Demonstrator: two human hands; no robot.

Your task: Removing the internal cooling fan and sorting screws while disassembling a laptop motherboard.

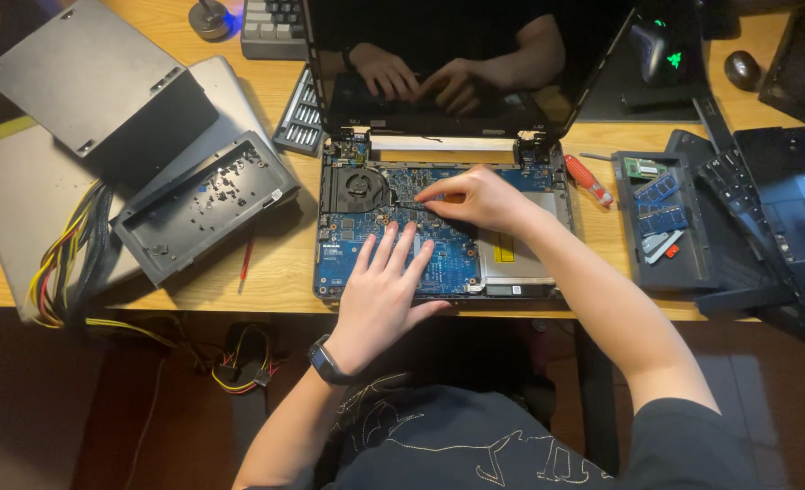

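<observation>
Two hands over one opened laptop [439, 227] at the front edge of a wooden desk [284, 263], blue circuit board [439, 259] bared, black screen [457, 63] tilted up behind. Left hand [386, 290] laid flat on the board, fingers spread, holding nothing, a dark watch [326, 361] on its wrist. Right hand [475, 195] curled, fingertips pinched on what seems a thin dark tool [409, 203], its tip near the round black fan [362, 186]; too small to tell more. One silver metal plate [511, 249] with a yellow rectangular label [505, 247] just right of the board. One red-handled screwdriver [589, 179] lying beside the laptop's right hinge. One dark tray [657, 272] further right, holding three blue-and-green memory sticks [661, 204] and some small white and red bits. One bit set [301, 113] in rows left of the screen. Two grey metal covers [198, 204] on the left over a silver slab, with one bundle of yellow and black cables [62, 263] at its edge. One thin red rod [246, 259] on the desk nearby.
</observation>
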